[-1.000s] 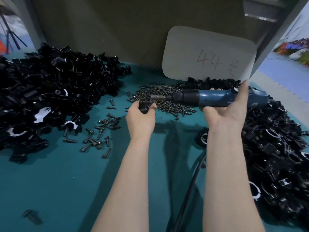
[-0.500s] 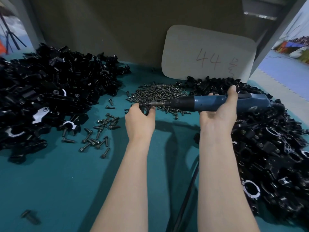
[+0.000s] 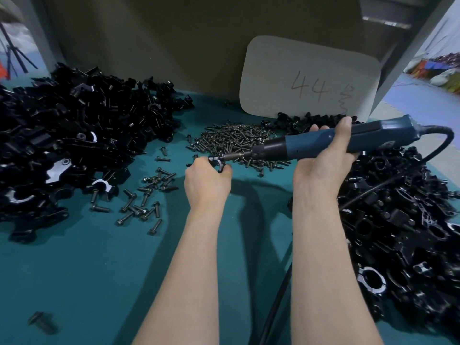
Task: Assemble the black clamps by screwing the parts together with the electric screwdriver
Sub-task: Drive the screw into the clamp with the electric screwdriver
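**A:** What is the bench like?

**B:** A teal table (image 3: 74, 270) fills the frame, with a drab wall behind it. A big heap of black parts (image 3: 74, 135) covers the upper left. A second heap (image 3: 398, 220) runs down the right edge.

**A:** And in the middle?

**B:** At the upper centre-right a pale card (image 3: 311, 80) marked "44" leans on the wall. Just below it lies a mound of screws (image 3: 234, 140). A looser scatter of screws (image 3: 146, 202) sits left of centre, near the first heap.

**A:** Where is the tool?

**B:** The blue screwdriver (image 3: 311, 143) lies nearly level right of centre, tip pointing left. Its cable (image 3: 445, 140) loops off at the right. The right hand (image 3: 321, 168) has its fingers wrapped round the body.

**A:** And the clamp?

**B:** The black clamp (image 3: 219, 161) is at centre frame, above the table beside the mound. The left hand (image 3: 206, 183) grips it with curled fingers, and the screwdriver's tip meets it from the right.
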The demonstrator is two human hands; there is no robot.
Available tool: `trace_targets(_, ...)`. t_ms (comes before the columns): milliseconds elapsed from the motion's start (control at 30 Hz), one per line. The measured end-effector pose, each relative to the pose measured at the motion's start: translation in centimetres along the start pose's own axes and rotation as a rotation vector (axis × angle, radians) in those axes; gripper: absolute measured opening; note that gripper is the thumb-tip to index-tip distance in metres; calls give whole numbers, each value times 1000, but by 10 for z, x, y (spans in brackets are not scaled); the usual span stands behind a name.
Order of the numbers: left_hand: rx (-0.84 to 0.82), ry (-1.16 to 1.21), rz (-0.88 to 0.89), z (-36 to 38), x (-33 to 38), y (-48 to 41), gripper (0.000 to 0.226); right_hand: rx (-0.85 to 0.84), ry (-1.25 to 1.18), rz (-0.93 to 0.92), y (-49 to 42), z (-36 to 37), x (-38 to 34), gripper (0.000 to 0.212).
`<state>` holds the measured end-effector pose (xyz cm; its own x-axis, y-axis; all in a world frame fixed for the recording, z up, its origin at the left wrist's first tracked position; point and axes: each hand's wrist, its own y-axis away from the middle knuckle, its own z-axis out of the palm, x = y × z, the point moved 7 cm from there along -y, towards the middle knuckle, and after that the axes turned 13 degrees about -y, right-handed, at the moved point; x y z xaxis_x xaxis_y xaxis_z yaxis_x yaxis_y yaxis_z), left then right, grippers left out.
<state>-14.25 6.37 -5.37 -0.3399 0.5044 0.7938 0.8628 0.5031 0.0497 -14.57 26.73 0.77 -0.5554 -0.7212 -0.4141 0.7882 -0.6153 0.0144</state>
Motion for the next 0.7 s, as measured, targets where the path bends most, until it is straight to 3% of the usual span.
trace_targets(200,17,-11,-23,-3,-2,0,20,-79,-38,55,1,6,5,52)
trace_targets(700,11,6,-32,-2,-1,4,16,-94,25,40,3,7,9,50)
